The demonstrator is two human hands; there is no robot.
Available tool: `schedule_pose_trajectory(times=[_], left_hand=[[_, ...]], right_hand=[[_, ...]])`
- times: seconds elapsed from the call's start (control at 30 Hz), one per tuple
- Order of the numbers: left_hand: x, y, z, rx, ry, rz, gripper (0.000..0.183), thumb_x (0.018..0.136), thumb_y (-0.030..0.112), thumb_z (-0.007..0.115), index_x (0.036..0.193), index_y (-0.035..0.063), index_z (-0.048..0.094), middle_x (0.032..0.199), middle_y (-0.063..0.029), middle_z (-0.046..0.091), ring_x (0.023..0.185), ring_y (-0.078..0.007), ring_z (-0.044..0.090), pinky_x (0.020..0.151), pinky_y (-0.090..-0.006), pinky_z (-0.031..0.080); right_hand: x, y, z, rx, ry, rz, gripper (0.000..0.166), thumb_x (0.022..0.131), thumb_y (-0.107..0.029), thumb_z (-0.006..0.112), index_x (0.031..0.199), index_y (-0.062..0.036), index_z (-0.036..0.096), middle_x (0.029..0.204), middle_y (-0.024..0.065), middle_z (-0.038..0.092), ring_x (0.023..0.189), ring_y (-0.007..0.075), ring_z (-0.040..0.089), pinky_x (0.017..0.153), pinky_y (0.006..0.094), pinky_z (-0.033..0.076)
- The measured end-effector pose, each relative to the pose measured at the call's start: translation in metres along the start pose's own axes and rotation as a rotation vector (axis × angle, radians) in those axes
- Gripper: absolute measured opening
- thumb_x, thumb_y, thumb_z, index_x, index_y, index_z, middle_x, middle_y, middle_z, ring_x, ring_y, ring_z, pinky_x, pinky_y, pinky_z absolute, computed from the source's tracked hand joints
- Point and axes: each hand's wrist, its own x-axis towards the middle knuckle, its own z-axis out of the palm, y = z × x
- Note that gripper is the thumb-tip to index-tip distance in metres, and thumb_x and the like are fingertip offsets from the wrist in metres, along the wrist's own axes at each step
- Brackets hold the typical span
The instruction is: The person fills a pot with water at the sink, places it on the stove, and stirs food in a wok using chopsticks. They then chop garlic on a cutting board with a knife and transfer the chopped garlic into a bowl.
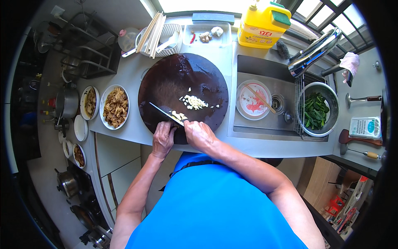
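A round dark chopping board (pixel 164 84) lies on the counter before me. My right hand (pixel 200 133) is closed around the handle end of a kitchen knife (pixel 164 113), whose blade slants up and left over the board. Close against the blade's near side is my left hand (pixel 163 137), its fingers bent down at the board's front edge; what lies under its fingertips is hidden. Some chopped pale pieces, apparently garlic (pixel 179 115), lie along the blade's far side. A larger heap of chopped garlic (pixel 194 102) sits near the board's middle, with a few bits scattered around it.
Left of the board stand a bowl of cooked meat (pixel 115 107) and another filled dish (pixel 89 102). Behind it are a basket with chopsticks (pixel 172 40) and a clear tray (pixel 206 43) with ginger, garlic and chilli. The sink (pixel 264 127) at right holds plates; a colander of greens (pixel 317 110) adjoins.
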Motion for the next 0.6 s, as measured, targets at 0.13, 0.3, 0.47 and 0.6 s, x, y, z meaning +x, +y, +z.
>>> schedule_pose_trajectory(times=[0.13,0.3,0.47,0.6], left_hand=[[0.002,0.001,-0.004,0.081,0.033,0.042,0.019,0.08,0.002,0.069,0.098,0.001,0.064,0.093,-0.0159,0.058,0.089,-0.0364,0.057,0.078,-0.0449,0.049],[-0.012,-0.023,-0.011,0.106,0.111,-0.029,0.019,0.082,0.005,0.071,0.1,0.0026,0.064,0.095,-0.0129,0.06,0.091,-0.0323,0.059,0.079,-0.0418,0.049],[-0.001,-0.054,-0.016,-0.031,0.229,-0.295,0.011,0.091,0.01,0.066,0.097,0.0022,0.06,0.088,-0.0112,0.062,0.081,-0.0262,0.063,0.072,-0.0365,0.051],[0.041,-0.098,-0.031,-0.244,0.304,-0.49,0.018,0.095,0.017,0.066,0.096,0.0003,0.061,0.08,-0.0069,0.067,0.07,-0.0143,0.066,0.064,-0.0291,0.053]], right_hand=[[-0.017,-0.011,-0.003,-0.108,0.068,-0.011,0.006,0.086,-0.004,0.054,0.089,0.0001,0.056,0.079,0.0201,0.065,0.062,0.0348,0.069,0.053,0.0453,0.055],[-0.028,-0.008,-0.02,-0.11,0.094,-0.043,0.008,0.086,-0.003,0.055,0.092,0.003,0.054,0.08,0.0211,0.064,0.066,0.0339,0.07,0.055,0.0435,0.057],[-0.034,-0.004,-0.033,-0.06,0.119,-0.047,0.01,0.086,-0.002,0.055,0.094,0.0019,0.053,0.081,0.0197,0.063,0.068,0.0361,0.069,0.058,0.0445,0.057],[-0.044,0.0,-0.041,-0.017,0.074,0.008,0.009,0.086,-0.003,0.054,0.093,0.0014,0.054,0.082,0.0213,0.063,0.069,0.0389,0.068,0.058,0.0463,0.056]])
